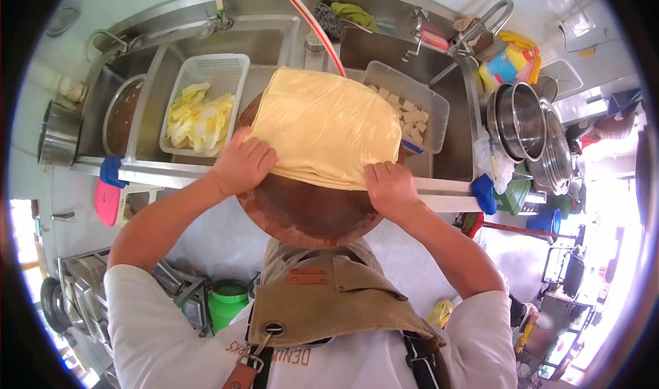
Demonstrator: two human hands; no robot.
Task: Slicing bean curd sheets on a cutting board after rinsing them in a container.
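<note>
A folded stack of thin, pale yellow sheets, which look like tofu skin (pixel 329 124), lies on a round brown board (pixel 319 214) at the sink's front edge. My left hand (pixel 246 162) grips the near left corner of the stack, fingers curled over it. At the near right corner my right hand (pixel 391 188) holds the edge the same way. Both thumbs are mostly hidden. The near edge shows several layers between my hands, and the board's bare near part is wet-looking.
Left of the board, a white basket (pixel 239 75) holds cabbage leaves (pixel 198 116). A clear plastic tub (pixel 437 116) of tofu cubes (pixel 409 113) sits right. Steel bowls (pixel 520 121) are stacked far right. A red-striped hose (pixel 309 21) hangs over the steel sink (pixel 206 169).
</note>
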